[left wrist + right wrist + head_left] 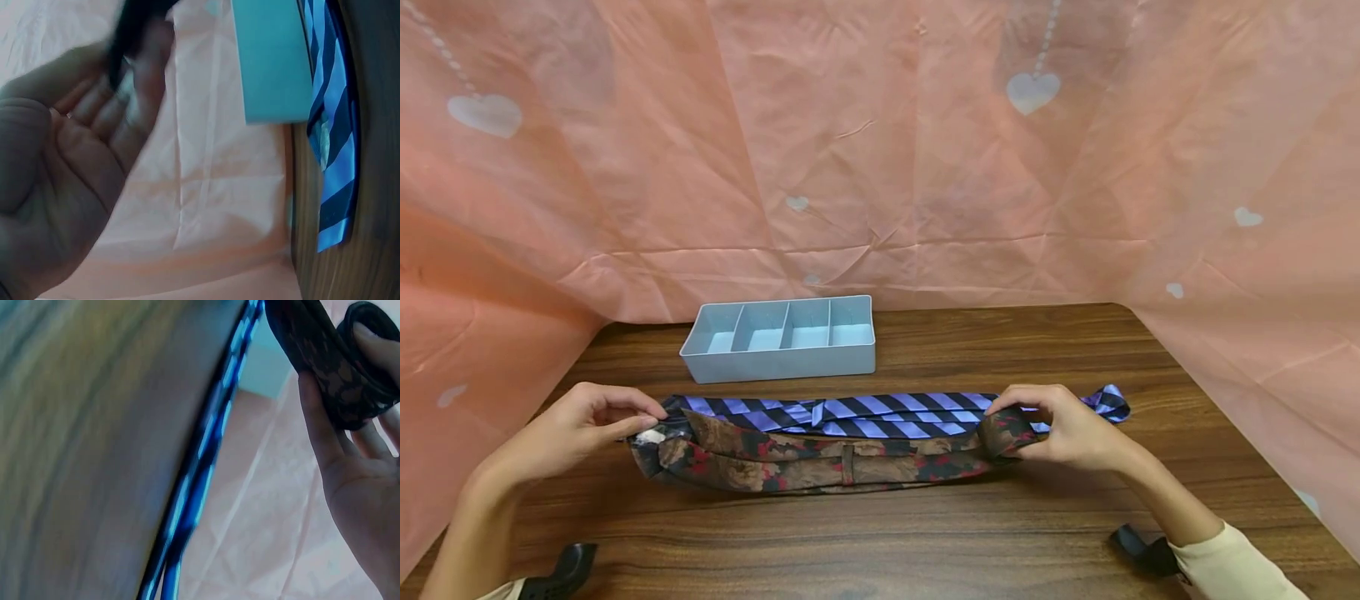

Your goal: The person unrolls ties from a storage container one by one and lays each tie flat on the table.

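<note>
A brown necktie with a dark red floral pattern point(805, 473) is stretched sideways in folded layers between both hands. At its left end my left hand point(568, 433) pinches it between thumb and fingers, beside a small white label. My right hand point(1071, 429) holds the looped right end, thumb on the near side; the right wrist view shows this folded loop point(319, 362) raised above the table. Just behind lies a folded necktie with blue and black stripes point(895, 406), partly hidden by the brown one. Its looped end sticks out to the right, past my right hand.
A light blue tray point(786, 364) with several compartments stands on the wooden table point(850, 550), behind the ties and left of centre. Pink curtains with white hearts point(880, 150) enclose the back and sides. Black straps show at both wrists.
</note>
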`<state>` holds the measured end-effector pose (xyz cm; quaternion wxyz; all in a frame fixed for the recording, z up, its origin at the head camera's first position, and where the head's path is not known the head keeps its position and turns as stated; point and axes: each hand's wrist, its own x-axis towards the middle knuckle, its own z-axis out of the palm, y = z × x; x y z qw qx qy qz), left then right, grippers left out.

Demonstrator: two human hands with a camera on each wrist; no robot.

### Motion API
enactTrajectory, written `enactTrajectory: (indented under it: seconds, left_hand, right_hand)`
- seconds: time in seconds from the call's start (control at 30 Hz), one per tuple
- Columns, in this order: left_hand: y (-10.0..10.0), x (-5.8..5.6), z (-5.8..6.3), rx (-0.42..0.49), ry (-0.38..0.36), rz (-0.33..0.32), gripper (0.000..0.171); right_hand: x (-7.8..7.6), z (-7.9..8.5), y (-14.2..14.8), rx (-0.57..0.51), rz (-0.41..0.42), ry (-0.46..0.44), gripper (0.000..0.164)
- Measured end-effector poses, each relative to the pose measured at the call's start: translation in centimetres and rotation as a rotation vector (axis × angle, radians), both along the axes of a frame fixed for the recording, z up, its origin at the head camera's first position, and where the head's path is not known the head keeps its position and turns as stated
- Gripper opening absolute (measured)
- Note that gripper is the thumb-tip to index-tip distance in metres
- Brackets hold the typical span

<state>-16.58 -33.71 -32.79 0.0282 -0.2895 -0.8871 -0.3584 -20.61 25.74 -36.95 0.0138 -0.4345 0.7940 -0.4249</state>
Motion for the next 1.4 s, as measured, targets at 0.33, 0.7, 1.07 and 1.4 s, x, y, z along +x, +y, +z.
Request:
enactTrajectory:
  seconds: [0.33,0.7,1.07,1.4]
  left_hand:
    - [-2.3,0.4,0.4,-0.109,-0.015,0.187,0.018]
    - [-4.1,0.0,0.5,-0.361,-0.054,0.314,0.020]
    - [-4.8,-0.2,-0.3,-0.401,-0.046,0.367,0.001]
    - [-5.3,-0.3,-1.7,-0.402,-0.090,0.332,0.013]
  right_hand:
    - [0.0,-0.4,-3.5,-0.039,-0.043,0.034,0.049]
    - [0.5,-0.8,-6.1,0.015,-0.085,0.008,0.050]
    - [0.7,-0.7,-7.3,0.100,-0.101,0.029,0.048]
    - [0.8,-0.6,-7.5,0.167,-0.117,0.073,0.050]
